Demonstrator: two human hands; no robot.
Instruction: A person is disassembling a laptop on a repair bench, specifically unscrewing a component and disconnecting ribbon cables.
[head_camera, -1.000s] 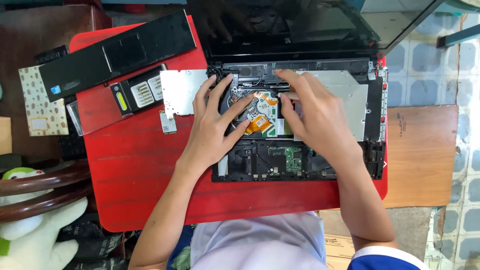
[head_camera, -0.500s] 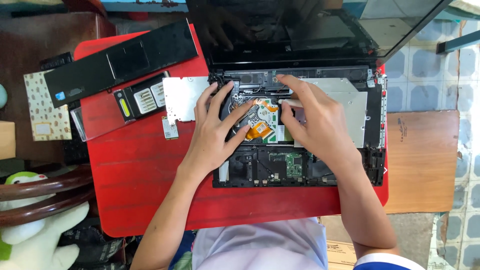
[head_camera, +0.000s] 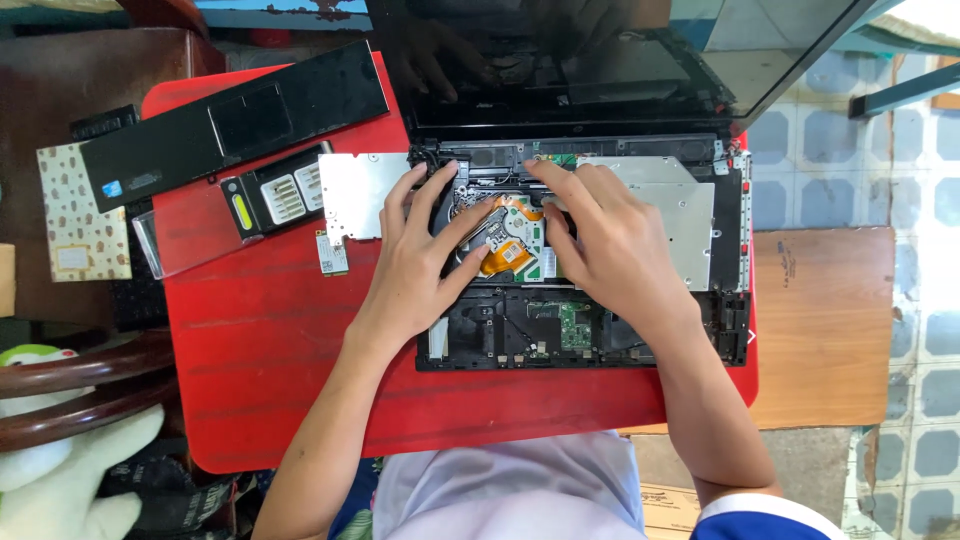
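An opened black laptop (head_camera: 590, 330) lies on a red table (head_camera: 270, 340), its top cover off and its insides bare. Both my hands rest inside the chassis over a silver part with an orange flex cable (head_camera: 510, 252). My left hand (head_camera: 420, 265) has its fingers spread on the left side of that part, fingertips touching it. My right hand (head_camera: 610, 245) presses its fingers on the right side of the same part, next to the silver drive cover (head_camera: 680, 200). A green circuit board (head_camera: 573, 325) shows below my hands. The dark screen (head_camera: 600, 60) stands open behind.
A removed black palm-rest panel (head_camera: 230, 125) lies at the table's upper left, with a black battery (head_camera: 275, 195), a silver metal plate (head_camera: 350, 190) and a small green card (head_camera: 333, 255) beside it. A wooden stool (head_camera: 820, 320) stands right. A patterned notebook (head_camera: 80, 215) lies left.
The view has shifted slightly. Both hands stay on the silver part inside the laptop, with fingers adjusted only a little.
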